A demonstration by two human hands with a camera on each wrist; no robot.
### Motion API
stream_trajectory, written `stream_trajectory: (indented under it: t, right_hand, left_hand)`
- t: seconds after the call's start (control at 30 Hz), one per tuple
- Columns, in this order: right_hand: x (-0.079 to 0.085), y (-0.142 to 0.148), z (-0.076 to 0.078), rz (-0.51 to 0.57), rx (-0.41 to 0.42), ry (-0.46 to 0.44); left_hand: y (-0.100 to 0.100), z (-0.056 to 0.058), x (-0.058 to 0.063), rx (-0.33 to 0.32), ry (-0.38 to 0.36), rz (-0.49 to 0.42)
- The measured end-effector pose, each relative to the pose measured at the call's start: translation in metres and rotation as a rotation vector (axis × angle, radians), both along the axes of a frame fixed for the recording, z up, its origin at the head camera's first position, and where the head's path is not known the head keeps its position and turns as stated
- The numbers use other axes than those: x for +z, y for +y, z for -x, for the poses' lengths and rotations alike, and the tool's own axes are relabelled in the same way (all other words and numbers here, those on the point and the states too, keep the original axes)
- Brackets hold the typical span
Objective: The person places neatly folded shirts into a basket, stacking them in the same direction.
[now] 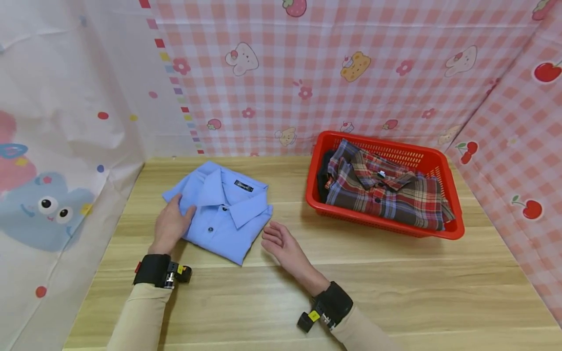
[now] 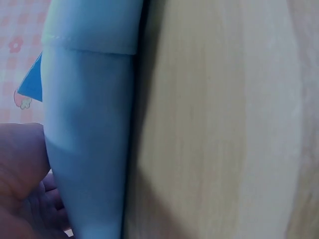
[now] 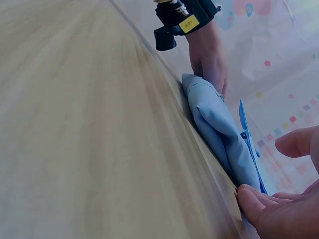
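A light blue collared shirt [image 1: 219, 214], folded into a flat bundle, lies on the wooden table with its collar and dark label facing up. My left hand [image 1: 170, 222] rests against the shirt's left side, thumb spread from the other fingers and lying over the edge. In the left wrist view, the folded side of the shirt [image 2: 92, 134] hides part of that hand. By the right front edge of the shirt is my right hand [image 1: 287, 251], its fingers loosely extended. In the right wrist view, its fingertips touch the shirt's lower edge, while the thumb stands apart.
A red plastic basket [image 1: 318, 195] stands at the back right. Inside it are a folded plaid shirt [image 1: 386, 195] and a dark cloth [image 1: 325, 170] along the left wall. Printed curtains [image 1: 272, 87] border the table [image 1: 373, 278] at the back and sides.
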State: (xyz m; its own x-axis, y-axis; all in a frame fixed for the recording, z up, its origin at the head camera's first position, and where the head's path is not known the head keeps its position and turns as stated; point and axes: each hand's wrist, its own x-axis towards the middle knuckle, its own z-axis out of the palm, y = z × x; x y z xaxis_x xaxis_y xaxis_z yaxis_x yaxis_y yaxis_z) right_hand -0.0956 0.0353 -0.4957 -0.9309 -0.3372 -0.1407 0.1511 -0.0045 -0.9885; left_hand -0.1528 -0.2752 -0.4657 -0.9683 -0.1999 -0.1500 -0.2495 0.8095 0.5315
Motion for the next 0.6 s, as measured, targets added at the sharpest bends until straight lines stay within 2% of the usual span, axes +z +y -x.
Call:
stream_trajectory:
  t: [0.23, 0.6]
  right_hand:
    - [0.001, -0.006, 0.009, -0.007, -0.001, -0.023]
    - [0.006, -0.012, 0.010, -0.037, -0.009, -0.059]
  left_hand:
    - [0.007, -0.001, 0.003, -0.032, -0.019, 0.016]
    - [0.013, -0.005, 0.007, -0.009, 0.008, 0.053]
